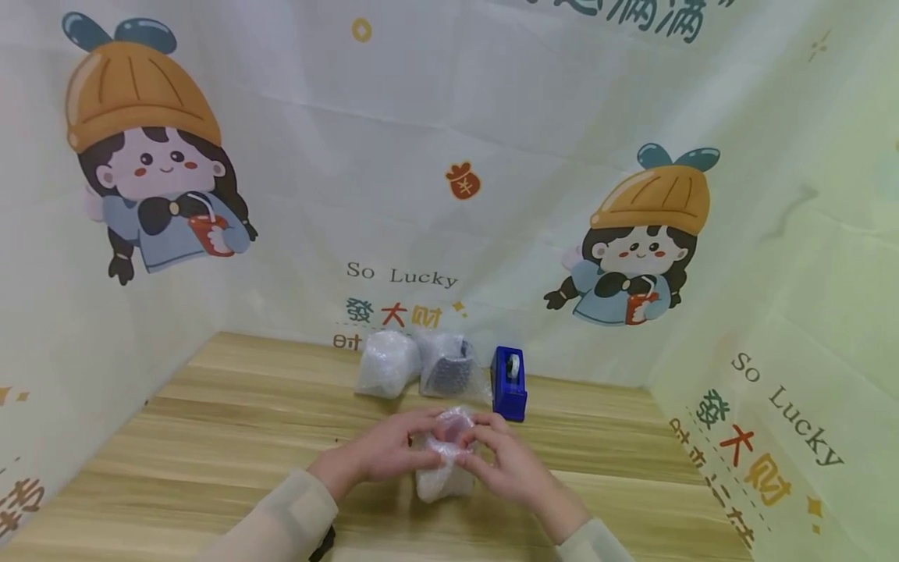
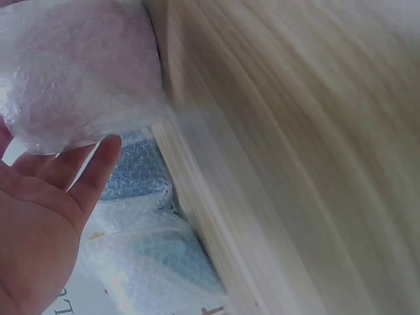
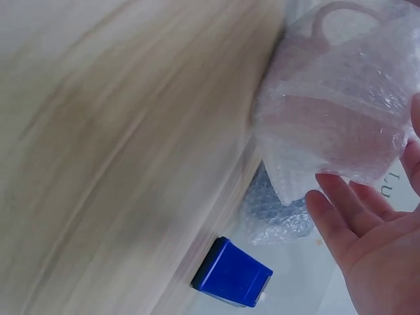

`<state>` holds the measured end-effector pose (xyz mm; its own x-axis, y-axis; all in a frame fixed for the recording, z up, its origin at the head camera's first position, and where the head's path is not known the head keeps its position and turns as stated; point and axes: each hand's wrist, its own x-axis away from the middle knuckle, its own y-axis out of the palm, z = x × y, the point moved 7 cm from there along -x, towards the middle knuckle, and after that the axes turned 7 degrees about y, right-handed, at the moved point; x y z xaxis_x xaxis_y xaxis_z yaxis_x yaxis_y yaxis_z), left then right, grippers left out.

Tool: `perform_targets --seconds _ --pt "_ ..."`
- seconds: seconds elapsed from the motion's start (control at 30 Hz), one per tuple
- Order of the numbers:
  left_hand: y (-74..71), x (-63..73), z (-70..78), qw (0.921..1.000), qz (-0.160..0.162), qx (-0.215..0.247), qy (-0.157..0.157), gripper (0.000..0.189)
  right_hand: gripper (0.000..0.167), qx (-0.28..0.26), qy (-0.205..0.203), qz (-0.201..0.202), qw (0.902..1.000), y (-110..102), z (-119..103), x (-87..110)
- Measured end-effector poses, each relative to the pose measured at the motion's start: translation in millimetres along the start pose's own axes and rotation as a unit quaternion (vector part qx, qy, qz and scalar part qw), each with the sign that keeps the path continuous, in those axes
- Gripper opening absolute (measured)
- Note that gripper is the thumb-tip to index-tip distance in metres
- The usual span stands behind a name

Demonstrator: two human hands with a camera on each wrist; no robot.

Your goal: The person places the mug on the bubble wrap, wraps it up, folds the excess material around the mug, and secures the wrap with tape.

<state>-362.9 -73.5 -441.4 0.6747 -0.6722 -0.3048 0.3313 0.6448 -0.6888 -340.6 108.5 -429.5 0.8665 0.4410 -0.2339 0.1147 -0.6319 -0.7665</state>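
A pinkish mug in bubble wrap (image 1: pixel 444 478) stands on the table in front of me; its looped handle shows through the wrap in the right wrist view. My left hand (image 1: pixel 382 449) holds the wrap's upper edge from the left, thumb on the near side and fingers on the far side. From the right, my right hand (image 1: pixel 507 462) grips the same upper edge with bent fingers and thumb. In the left wrist view the fingertips (image 2: pixel 108 147) touch the wrapped side. The mug's base is hidden in the wrap.
Behind the hands stand a white bubble-wrapped bundle (image 1: pixel 388 365) and a dark bubble-wrapped cup (image 1: pixel 451 375). Right of them is a blue tape dispenser (image 1: pixel 509 386) with a roll. A printed cloth (image 1: pixel 534 257) rises behind the wooden table (image 1: pixel 232 421). Something small and black (image 1: pixel 323 544) lies by the left sleeve.
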Motion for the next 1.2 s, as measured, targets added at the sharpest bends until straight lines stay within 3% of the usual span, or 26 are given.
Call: perform_targets --seconds 0.47,0.83,0.9,1.0,1.1,1.2 --pt "-1.7 -3.0 0.6 0.9993 0.031 -0.016 0.011 0.022 0.015 0.017 -0.016 0.007 0.9997 -0.9 -1.0 -1.4" --pt "-1.2 -5.2 2.3 0.9994 0.026 -0.024 0.004 0.021 0.014 -0.084 0.015 -0.030 0.9959 -7.6 16.8 -3.7" --pt "-0.4 -5.4 2.2 0.9994 0.026 -0.024 -0.001 0.021 0.016 -0.112 0.028 -0.002 0.9934 -16.5 28.1 -8.2" --pt "0.8 -5.4 1.6 0.9994 0.027 -0.019 -0.010 0.022 0.016 -0.128 0.075 0.073 0.9862 -36.6 50.4 -17.8" --pt "1.1 -4.8 0.7 0.9994 0.027 -0.013 -0.015 0.022 0.019 -0.103 0.148 0.142 0.9733 -57.9 73.1 -27.4" --pt "-0.5 -3.3 0.2 0.9993 0.032 -0.015 -0.012 0.022 0.025 -0.066 0.208 0.159 0.9630 -72.3 89.7 -37.1"
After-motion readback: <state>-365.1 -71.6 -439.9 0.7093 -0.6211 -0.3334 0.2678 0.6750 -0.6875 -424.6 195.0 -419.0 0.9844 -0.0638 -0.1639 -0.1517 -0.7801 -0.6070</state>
